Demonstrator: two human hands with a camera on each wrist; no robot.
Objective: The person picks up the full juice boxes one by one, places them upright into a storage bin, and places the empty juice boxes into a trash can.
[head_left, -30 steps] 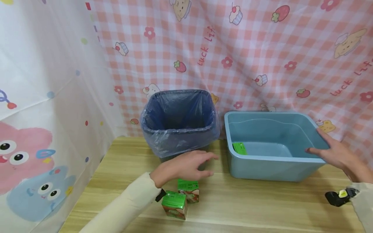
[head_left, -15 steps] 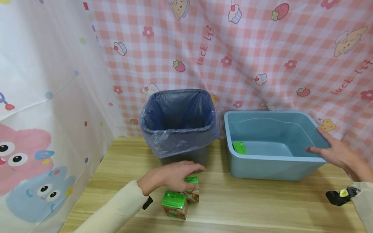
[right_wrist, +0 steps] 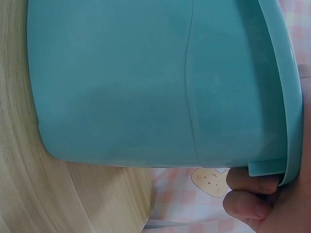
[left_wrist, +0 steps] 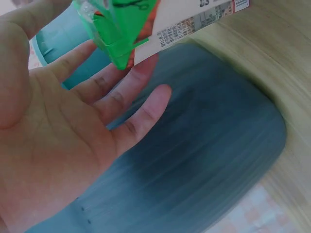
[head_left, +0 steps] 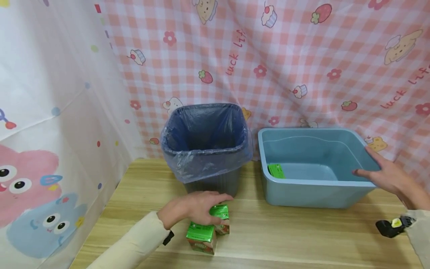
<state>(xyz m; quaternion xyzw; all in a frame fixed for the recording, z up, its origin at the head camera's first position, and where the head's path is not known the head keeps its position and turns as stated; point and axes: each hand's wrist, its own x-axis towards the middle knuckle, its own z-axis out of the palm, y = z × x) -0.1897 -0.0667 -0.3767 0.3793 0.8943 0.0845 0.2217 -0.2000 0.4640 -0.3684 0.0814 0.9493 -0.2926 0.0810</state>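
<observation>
My left hand (head_left: 198,209) is over the rear of two small cartons (head_left: 220,213), with green tops and reddish-brown sides. Its thumb lies on the near side and its fingers reach past the far side. In the left wrist view, the fingers (left_wrist: 146,111) are loosely extended behind the carton (left_wrist: 170,24); a firm hold does not show. Just in front stands the second carton (head_left: 201,237). At the right, my right hand (head_left: 391,179) grips the rim of a blue plastic tub (head_left: 312,194), its fingers (right_wrist: 245,204) curled under the edge.
Behind the left hand stands a dark bin (head_left: 215,183) lined with a translucent blue bag (head_left: 208,164). Another green-topped carton (head_left: 276,171) lies in the tub's left corner. Everything stands on a wooden table (head_left: 268,239) before a pink checked cloth (head_left: 285,67).
My left hand has come down and to the left, from beside the bin onto the rear carton. The right hand stays on the tub's rim, and the cartons have not moved.
</observation>
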